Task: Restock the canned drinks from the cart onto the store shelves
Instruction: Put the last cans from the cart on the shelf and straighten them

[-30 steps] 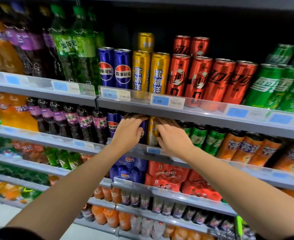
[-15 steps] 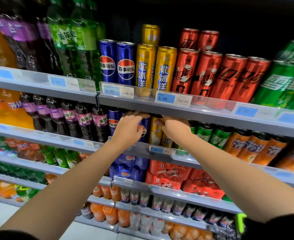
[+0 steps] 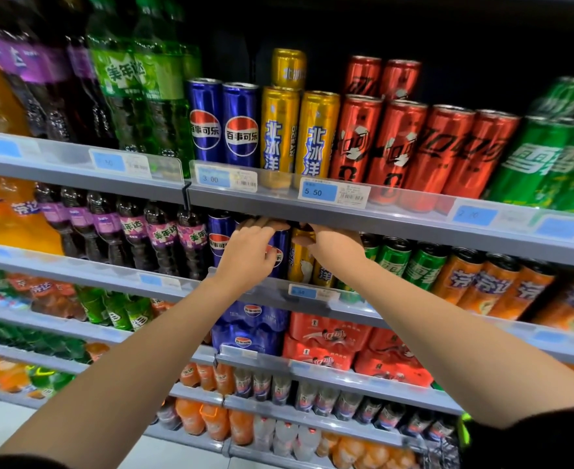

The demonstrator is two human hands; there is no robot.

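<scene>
Both my arms reach into the second shelf (image 3: 272, 292) from the top. My left hand (image 3: 248, 255) curls around a blue Pepsi can (image 3: 281, 243) standing there, with its fingertips over the can's top. My right hand (image 3: 336, 247) grips the top of a yellow can (image 3: 300, 262) just right of the blue one, its fingers hooked over the rim. Both cans stand upright near the shelf front. The upper shelf edge (image 3: 312, 211) hides their tops and my fingertips. The cart is out of view.
Another blue can (image 3: 219, 238) and purple bottles (image 3: 163, 235) stand left of my hands, green cans (image 3: 394, 262) and orange cans (image 3: 475, 282) to the right. The top shelf holds blue, yellow, red (image 3: 394, 150) and green cans. Multipacks (image 3: 326, 343) fill the shelf below.
My right hand has slid up from the front of the yellow can to its top, uncovering the can. Both hands sit slightly deeper under the upper shelf.
</scene>
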